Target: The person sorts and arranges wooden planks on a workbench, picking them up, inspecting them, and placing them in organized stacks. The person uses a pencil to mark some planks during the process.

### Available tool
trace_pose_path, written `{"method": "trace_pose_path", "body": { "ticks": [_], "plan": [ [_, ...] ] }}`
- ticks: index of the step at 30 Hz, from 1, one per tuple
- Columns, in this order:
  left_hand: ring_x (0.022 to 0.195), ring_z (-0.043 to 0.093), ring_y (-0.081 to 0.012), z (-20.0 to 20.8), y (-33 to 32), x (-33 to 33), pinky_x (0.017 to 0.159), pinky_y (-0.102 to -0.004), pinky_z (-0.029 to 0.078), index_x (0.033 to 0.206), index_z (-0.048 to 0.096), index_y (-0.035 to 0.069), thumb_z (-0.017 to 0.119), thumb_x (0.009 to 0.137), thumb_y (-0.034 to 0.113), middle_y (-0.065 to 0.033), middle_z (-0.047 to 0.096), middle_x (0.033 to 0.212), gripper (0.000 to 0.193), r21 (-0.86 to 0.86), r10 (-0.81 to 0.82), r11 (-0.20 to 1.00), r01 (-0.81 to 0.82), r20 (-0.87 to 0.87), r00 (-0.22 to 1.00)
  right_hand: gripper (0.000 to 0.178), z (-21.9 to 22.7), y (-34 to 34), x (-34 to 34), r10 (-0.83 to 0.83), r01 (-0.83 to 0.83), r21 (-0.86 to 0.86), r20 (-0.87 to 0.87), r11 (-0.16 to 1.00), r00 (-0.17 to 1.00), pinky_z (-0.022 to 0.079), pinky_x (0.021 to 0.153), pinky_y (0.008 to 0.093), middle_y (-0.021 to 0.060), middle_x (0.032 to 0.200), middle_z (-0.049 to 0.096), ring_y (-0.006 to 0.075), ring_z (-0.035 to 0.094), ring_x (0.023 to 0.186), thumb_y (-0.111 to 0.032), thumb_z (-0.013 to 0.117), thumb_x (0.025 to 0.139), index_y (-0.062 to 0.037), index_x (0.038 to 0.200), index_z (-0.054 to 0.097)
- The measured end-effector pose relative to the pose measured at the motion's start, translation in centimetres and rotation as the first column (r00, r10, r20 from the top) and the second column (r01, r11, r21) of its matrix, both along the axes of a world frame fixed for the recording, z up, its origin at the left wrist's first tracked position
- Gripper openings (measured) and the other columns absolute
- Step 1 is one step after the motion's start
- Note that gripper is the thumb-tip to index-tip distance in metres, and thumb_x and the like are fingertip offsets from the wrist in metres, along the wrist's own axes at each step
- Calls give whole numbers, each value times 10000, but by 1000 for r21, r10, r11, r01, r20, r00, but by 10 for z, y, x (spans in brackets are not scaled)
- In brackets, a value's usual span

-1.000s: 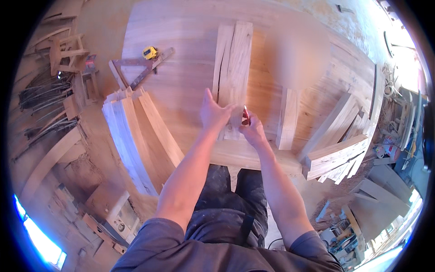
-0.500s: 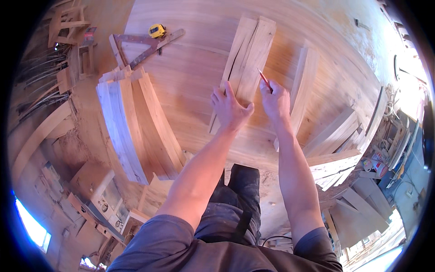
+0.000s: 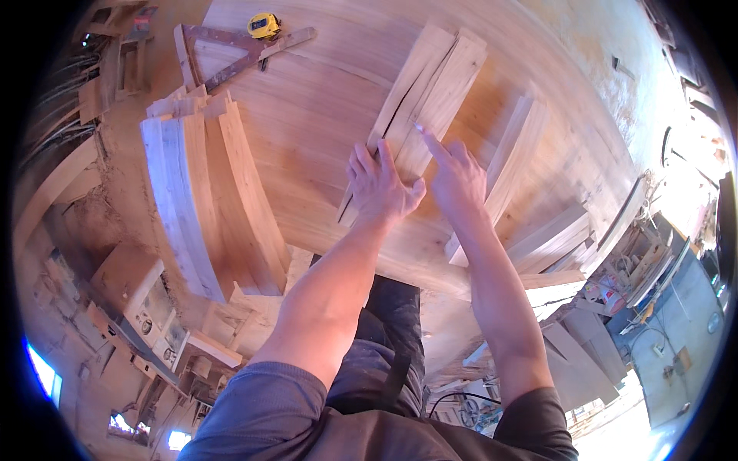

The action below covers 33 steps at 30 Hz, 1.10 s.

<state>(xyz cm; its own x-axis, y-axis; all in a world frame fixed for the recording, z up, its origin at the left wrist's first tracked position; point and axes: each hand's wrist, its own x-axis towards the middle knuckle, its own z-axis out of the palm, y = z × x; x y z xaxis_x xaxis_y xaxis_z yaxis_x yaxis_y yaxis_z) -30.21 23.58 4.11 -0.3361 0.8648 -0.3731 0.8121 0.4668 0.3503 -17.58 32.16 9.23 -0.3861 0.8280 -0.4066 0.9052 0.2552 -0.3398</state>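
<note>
Far left, a cluttered workshop edge: stacked timber offcuts (image 3: pixel 115 84) and a pale machine housing (image 3: pixel 142 296) sitting low beside the bench, everything dusted in sawdust. Moving in, a stack of curved wooden pieces (image 3: pixel 204 200) lies on the big wooden workbench (image 3: pixel 307 100), and above them a metal framing square (image 3: pixel 231 58) rests flat with a yellow tape measure (image 3: pixel 264 25) just beside its top arm. Centre now: a cracked, split plank (image 3: pixel 430 84) lies diagonally on the bench, and the left hand (image 3: pixel 380 184) presses flat on its lower end, fingers spread, gripping nothing. Just beside it, the right hand (image 3: pixel 457 173) is closed around a pencil (image 3: pixel 424 132), the tip touching the plank's face near its right edge. To the right, a narrower board (image 3: pixel 515 154) lies alongside, well clear of the hands, then more planks (image 3: pixel 553 238) piled at the bench edge. Far right, the room opens onto a bright, washed-out floor (image 3: pixel 669 369) with scattered clutter too small to make out.
</note>
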Motion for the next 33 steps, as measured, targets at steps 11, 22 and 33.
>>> {"method": "trace_pose_path", "body": {
  "ticks": [11, 22, 33],
  "plan": [
    [1486, 218, -480, 15, 12, -6, 1236, -569, 207, 1581, 289, 15, 760, 810, 547, -315, 178, 1591, 1048, -188, 21, 982, -4, 88, 996, 675, 8, 39, -7, -5, 7, -15, 100, 1000, 995, 577, 762, 445, 110, 1033, 633, 307, 696, 939, -34, 653, 828, -316, 1441, 629],
    [1362, 324, -521, 1, 2, -1, 1167, -590, 286, 1535, 309, -12, 842, 711, 496, -333, 257, 1508, 1105, -1, 35, 999, -35, 22, 999, 683, 20, 46, 1, -176, 179, -12, 114, 984, 978, 579, 785, 459, 130, 1036, 640, 322, 691, 973, 6, 610, 854, -312, 1459, 614],
    [1272, 385, -494, 9, 2, 10, 1111, -595, 324, 1513, 352, 2, 854, 697, 448, -330, 333, 1427, 1056, 52, 9, 999, -6, -61, 998, 457, 33, -130, 143, -854, 861, 49, -112, 506, 508, 514, 722, 314, 69, 832, 641, 151, 630, 756, 21, 556, 885, -51, 1313, 700]
  ]
}}
